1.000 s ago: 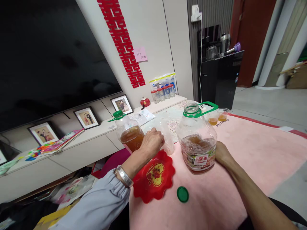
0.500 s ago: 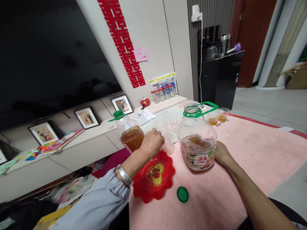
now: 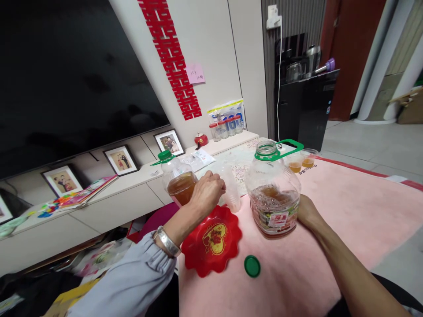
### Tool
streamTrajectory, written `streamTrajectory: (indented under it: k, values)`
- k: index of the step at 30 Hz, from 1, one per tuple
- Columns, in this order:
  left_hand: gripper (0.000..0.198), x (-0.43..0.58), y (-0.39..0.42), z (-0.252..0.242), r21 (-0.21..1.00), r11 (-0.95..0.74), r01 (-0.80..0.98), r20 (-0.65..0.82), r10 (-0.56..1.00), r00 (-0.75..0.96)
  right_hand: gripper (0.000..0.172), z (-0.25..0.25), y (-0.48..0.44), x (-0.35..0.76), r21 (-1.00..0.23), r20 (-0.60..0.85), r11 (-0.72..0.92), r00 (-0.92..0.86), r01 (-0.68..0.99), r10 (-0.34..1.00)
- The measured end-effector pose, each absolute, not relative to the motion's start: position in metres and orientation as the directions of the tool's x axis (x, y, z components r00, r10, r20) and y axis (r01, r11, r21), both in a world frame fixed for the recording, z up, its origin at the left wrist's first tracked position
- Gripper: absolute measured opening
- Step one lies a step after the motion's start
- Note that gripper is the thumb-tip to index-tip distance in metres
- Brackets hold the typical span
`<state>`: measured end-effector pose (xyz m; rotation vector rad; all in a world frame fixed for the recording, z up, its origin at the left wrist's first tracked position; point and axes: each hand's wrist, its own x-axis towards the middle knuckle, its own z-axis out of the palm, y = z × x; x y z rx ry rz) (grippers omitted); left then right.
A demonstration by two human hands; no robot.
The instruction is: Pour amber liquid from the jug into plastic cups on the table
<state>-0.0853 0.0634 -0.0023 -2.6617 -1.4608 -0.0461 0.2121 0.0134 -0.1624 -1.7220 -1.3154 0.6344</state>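
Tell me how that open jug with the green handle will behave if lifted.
The open jug is roughly a third full of amber liquid, so probably fairly heavy and sloshy. Its cap lies on the mat, so tilting likely spills. The right hand rests against it.

My left hand (image 3: 206, 193) grips a clear plastic cup (image 3: 231, 193) above the red tray (image 3: 211, 240). My right hand (image 3: 306, 211) steadies the open jug (image 3: 272, 193); its green cap (image 3: 252, 266) lies nearby on the pink cloth (image 3: 346, 207).
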Motion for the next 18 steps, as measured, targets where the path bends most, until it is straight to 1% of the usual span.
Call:
streamTrajectory:
  k: [9,13,16,18]
  values:
    - [0.021,-0.092,0.044,0.033,-0.072,-0.466,0.882,0.162,0.867,0.472,0.023,-0.164,0.014,0.213,-0.851,0.094,-0.093,0.322,0.518,0.942]
    - [0.019,-0.106,0.027,0.045,-0.052,-0.469,0.882,0.180,0.864,0.470,0.022,-0.167,0.015,0.216,-0.835,0.094,-0.099,0.319,0.541,0.943]
    - [0.018,-0.121,0.012,0.040,-0.048,-0.490,0.871,0.152,0.858,0.491,0.020,-0.171,0.017,0.219,-0.814,0.096,-0.106,0.313,0.571,0.945]
    - [0.021,-0.132,0.005,0.026,-0.055,-0.511,0.858,0.117,0.850,0.514,0.021,-0.173,0.019,0.221,-0.799,0.094,-0.118,0.316,0.590,0.944]
